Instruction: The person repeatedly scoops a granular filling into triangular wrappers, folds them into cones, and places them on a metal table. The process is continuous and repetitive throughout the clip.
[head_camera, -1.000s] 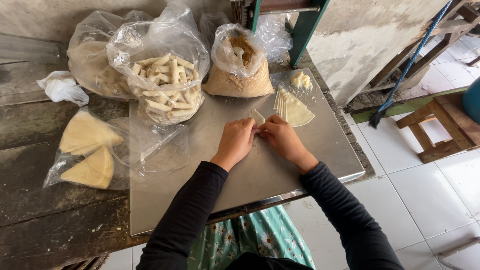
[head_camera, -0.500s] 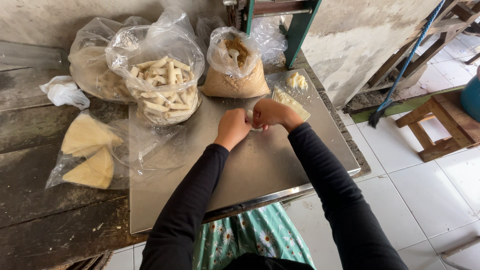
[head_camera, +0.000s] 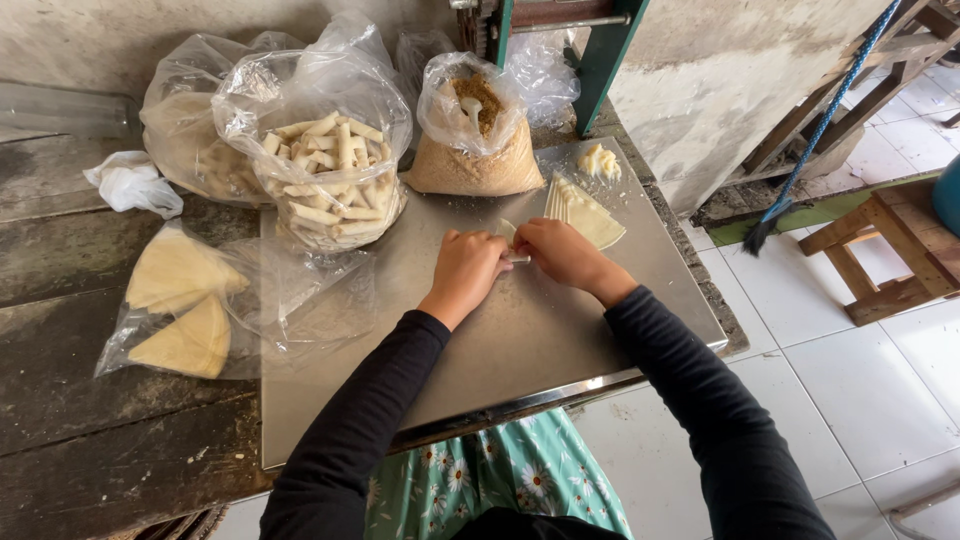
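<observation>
Pastry wrapper pinched between left hand, right hand, knuckles up

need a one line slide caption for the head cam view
Both hands, left hand and right hand, fold a pale wrapper on a steel tray, beside a wrapper stack and a bag of finished rolls.

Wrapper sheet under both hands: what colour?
Pale cream-yellow wrapper sheet, pinched between left hand and right hand. Head view, the only one.
</observation>
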